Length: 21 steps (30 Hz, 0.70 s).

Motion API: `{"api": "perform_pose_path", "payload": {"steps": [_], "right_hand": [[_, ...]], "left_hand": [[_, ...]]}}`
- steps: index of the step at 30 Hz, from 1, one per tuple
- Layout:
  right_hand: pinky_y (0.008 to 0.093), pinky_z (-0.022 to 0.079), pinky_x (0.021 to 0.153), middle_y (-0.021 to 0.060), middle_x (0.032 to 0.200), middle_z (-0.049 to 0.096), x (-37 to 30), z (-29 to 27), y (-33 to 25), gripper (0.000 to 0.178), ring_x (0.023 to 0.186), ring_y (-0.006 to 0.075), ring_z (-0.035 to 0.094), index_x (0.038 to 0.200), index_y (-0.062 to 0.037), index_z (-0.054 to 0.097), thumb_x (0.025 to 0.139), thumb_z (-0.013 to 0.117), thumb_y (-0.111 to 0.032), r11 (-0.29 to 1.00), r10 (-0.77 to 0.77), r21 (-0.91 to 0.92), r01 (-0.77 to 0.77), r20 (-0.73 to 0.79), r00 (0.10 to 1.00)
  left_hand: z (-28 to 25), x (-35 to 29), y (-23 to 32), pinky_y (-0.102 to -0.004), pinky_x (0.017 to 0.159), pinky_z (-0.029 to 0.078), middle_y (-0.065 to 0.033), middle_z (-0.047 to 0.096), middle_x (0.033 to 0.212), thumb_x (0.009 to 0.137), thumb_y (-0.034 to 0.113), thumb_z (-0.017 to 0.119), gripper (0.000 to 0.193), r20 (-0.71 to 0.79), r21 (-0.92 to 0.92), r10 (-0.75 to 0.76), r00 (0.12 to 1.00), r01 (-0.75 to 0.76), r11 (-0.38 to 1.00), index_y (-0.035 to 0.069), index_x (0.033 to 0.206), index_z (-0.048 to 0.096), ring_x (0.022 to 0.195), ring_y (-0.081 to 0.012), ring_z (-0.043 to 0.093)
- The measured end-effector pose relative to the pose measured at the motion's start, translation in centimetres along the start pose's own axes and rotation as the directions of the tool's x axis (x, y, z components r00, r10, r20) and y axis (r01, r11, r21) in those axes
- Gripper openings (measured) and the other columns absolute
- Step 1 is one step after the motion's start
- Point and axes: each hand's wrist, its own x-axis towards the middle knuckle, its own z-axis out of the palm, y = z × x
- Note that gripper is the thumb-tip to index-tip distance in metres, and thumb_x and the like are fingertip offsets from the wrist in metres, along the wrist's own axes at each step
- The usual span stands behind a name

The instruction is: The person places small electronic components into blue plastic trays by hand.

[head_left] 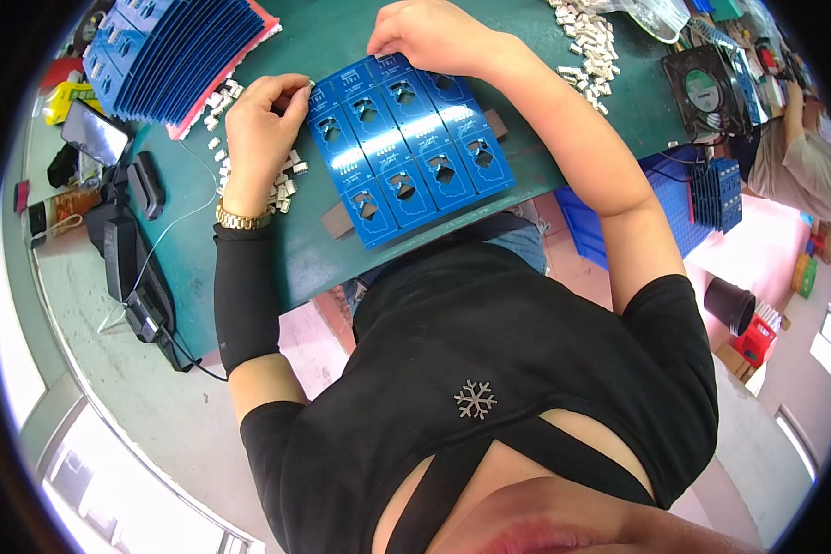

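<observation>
A blue circuit board panel (406,138), with repeated sections and odd-shaped cutouts, lies before me on the green table. My left hand (260,129) is beside its far left corner, thumb and forefinger pinched together; what is between them is too small to make out. Over the panel's far edge is my right hand (434,37), its fingers bent and closed at the edge. Those fingertips hide whatever they grip. Small white connectors (284,192) lie scattered next to my left wrist, and a larger pile of white connectors (593,46) is at the far right.
A row of upright blue boards (189,60) stands at the far left. On the left are a phone (95,132) and black devices with cables (125,254). A black fan (706,90) sits at the right, above a blue crate (632,217). Another person (799,157) is at the far right.
</observation>
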Motion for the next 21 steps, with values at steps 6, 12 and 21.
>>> {"api": "perform_pose_path", "payload": {"steps": [6,12,21], "right_hand": [[0.0416,0.051,0.078,0.0152,0.087,0.066,0.0,-0.07,-0.08,0.011,0.088,0.0336,0.064,0.084,-0.0045,0.072,0.079,0.064,-0.009,0.999,-0.002,-0.053,0.004,0.033,0.999],[0.0416,0.051,0.078,0.0151,0.087,0.067,-0.07,-0.46,-0.47,0.01,0.088,0.0336,0.064,0.083,-0.0045,0.072,0.079,0.064,-0.009,0.999,-0.022,-0.042,0.023,0.024,0.999],[0.0421,0.051,0.078,0.0157,0.087,0.067,0.08,-0.04,-0.04,0.011,0.088,0.0339,0.065,0.083,-0.0046,0.072,0.078,0.063,-0.009,0.998,-0.031,-0.051,0.031,0.013,0.999]], "left_hand": [[0.08,-0.06,-0.02,-0.0237,0.062,0.05,-0.0044,0.067,0.083,0.083,0.007,0.071,0.011,0.008,0.0,-0.016,1.0,0.016,1.0,0.004,0.094,0.072,0.066,-0.0107,0.062],[-0.07,-0.05,-0.04,-0.024,0.062,0.05,-0.0046,0.067,0.082,0.083,0.007,0.07,0.01,0.01,0.013,-0.005,1.0,0.005,1.0,0.004,0.093,0.072,0.066,-0.0111,0.062],[-0.12,0.14,0.19,-0.024,0.063,0.05,-0.0047,0.067,0.083,0.083,0.007,0.07,0.01,0.02,0.03,-0.015,1.0,0.015,0.999,0.004,0.093,0.072,0.066,-0.0113,0.062]]}}
